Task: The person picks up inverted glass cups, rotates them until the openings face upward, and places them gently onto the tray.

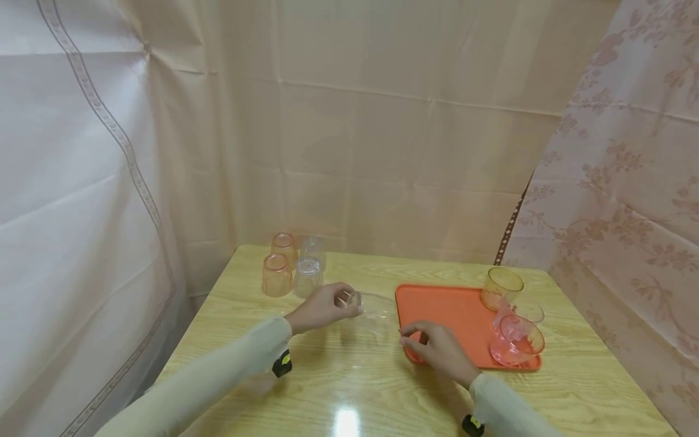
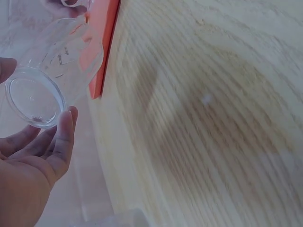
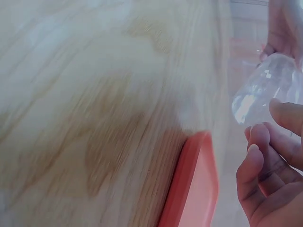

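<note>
A clear plastic cup (image 1: 377,311) lies sideways in the air, its wide mouth toward the tray. My left hand (image 1: 327,306) grips it round the base end, thumb on one side and fingers on the other. The left wrist view shows the cup's round base (image 2: 35,97) between thumb and fingertips. My right hand (image 1: 439,349) hovers over the left edge of the orange tray (image 1: 445,315), fingers bent loosely with nothing between them. From the right wrist, its fingertips (image 3: 254,156) appear close to the mouth of the cup.
At the tray's right end are a yellow cup (image 1: 499,291), a pink cup (image 1: 516,346) and a clear one (image 1: 532,312). Upside down at the back left stand two pink glasses (image 1: 277,276) and two clear glasses (image 1: 308,279). Curtains surround the wooden table (image 1: 327,388).
</note>
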Available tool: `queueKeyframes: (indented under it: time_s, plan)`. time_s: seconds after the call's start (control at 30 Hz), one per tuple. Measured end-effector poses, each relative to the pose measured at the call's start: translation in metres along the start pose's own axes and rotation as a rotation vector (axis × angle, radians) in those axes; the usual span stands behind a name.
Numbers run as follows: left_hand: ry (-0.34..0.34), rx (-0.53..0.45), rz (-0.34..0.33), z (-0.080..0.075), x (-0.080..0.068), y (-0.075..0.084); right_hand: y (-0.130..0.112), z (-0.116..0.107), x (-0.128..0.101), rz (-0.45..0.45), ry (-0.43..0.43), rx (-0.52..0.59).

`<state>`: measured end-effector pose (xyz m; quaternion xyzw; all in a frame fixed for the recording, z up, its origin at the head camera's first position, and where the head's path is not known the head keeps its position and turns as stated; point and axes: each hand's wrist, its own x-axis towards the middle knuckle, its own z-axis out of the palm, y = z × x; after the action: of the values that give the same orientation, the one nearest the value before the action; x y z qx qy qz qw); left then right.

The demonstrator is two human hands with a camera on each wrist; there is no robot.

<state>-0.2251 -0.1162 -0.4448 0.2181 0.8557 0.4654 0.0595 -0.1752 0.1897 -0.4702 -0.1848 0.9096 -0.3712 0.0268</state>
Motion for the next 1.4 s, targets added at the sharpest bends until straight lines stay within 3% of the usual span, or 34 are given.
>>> queueKeyframes:
  time_s: [0.2,0.37,0.5,0.77,0.9,1.0,1.4]
  plan:
    - [-0.019,-0.016,-0.001,0.007,0.000,-0.001,-0.005,0.003,0.003,0.076,-0.038,0.148]
    - [-0.023,-0.005,0.005,0.009,0.001,-0.001,-0.006,0.005,0.004,0.095,-0.031,0.189]
    - [-0.027,-0.015,0.005,0.011,0.001,-0.001,-0.008,0.006,0.006,0.129,0.014,0.265]
    - [-0.039,-0.056,-0.005,0.016,0.002,0.001,-0.007,0.007,0.008,0.254,0.139,0.522]
    - [-0.045,-0.083,-0.013,0.018,0.002,0.004,-0.009,0.004,0.007,0.261,0.163,0.568]
    - [-0.050,-0.092,-0.001,0.020,0.003,0.005,-0.010,0.001,0.007,0.230,0.170,0.553]
    - [-0.064,-0.002,0.012,0.028,0.006,-0.002,-0.007,-0.017,0.008,0.040,0.211,0.252]
